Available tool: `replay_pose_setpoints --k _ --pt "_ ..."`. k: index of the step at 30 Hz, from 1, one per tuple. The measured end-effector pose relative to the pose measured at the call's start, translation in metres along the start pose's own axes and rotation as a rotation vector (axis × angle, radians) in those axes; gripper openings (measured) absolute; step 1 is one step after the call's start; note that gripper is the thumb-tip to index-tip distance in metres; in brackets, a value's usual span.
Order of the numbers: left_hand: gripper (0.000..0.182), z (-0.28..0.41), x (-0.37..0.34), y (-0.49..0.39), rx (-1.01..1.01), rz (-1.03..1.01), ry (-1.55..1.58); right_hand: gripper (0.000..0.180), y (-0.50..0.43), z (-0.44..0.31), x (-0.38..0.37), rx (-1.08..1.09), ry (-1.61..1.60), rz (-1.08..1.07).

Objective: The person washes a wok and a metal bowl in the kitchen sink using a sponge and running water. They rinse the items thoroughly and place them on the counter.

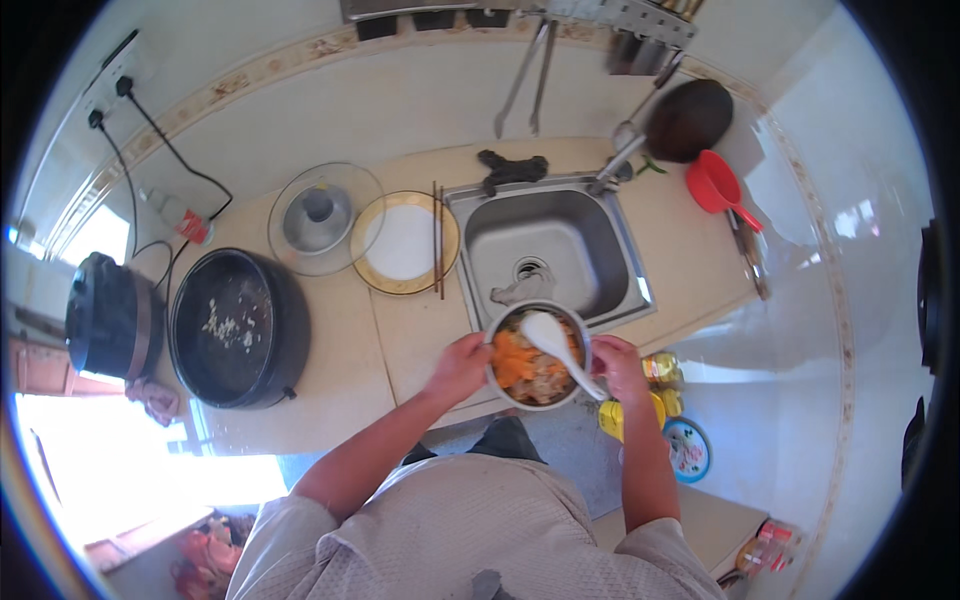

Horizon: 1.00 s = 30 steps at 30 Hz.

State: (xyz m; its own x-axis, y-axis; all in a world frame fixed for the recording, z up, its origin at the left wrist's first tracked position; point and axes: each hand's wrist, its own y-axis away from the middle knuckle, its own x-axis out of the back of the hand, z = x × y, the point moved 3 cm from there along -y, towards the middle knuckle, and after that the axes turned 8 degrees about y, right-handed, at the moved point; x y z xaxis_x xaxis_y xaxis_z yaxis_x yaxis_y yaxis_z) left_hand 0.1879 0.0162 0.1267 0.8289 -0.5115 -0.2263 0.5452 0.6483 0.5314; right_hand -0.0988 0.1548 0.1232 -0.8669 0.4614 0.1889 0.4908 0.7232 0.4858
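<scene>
Between my two hands is a round metal bowl [490, 384] with chopped orange and pale brown food, held in front of the sink's near edge. My left hand [459, 369] grips its left side and my right hand [621, 367] grips its right side. A white spoon [553, 341] lies in the bowl, its handle over the rim near my right hand. Left of the sink, a gold-rimmed white plate [397, 240] carries a pair of chopsticks [439, 255] on its right part. A black electric pan [240, 330] farther left holds scattered pale bits.
Behind the bowl is a stainless sink [547, 232] with a grey cloth [525, 289] inside. A glass lid [319, 217] overlaps the plate. A dark cloth [512, 169] lies behind the sink. On the right are a red dipper [714, 182] and knives [748, 259]; a black cooker [112, 315] stands far left.
</scene>
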Motion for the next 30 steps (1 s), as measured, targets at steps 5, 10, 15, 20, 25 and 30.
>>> replay_pose_setpoints --k 5,10,15,20,25,30 --pt "0.039 -0.02 -0.109 -0.108 -0.171 -0.095 -0.293 0.023 -0.061 0.027 0.13 0.01 -0.029 0.125" --pt "0.037 -0.006 -0.225 -0.183 -0.06 -0.082 -0.176 0.02 -0.123 0.023 0.241 0.006 -0.037 0.135" --pt "0.034 -0.004 -0.301 -0.278 -0.134 -0.102 -0.159 0.022 -0.193 0.007 0.328 -0.019 0.035 0.169" --pt "0.041 0.009 -0.342 -0.316 -0.077 -0.094 -0.163 0.023 -0.238 0.012 0.366 -0.008 0.056 0.153" --pt "0.046 0.012 -0.336 -0.294 -0.202 -0.093 -0.164 0.024 -0.255 0.018 0.393 -0.01 -0.007 0.04" --pt "0.041 0.004 -0.253 -0.175 -0.442 -0.039 -0.246 0.03 -0.239 -0.017 0.402 0.269 0.642 0.506"
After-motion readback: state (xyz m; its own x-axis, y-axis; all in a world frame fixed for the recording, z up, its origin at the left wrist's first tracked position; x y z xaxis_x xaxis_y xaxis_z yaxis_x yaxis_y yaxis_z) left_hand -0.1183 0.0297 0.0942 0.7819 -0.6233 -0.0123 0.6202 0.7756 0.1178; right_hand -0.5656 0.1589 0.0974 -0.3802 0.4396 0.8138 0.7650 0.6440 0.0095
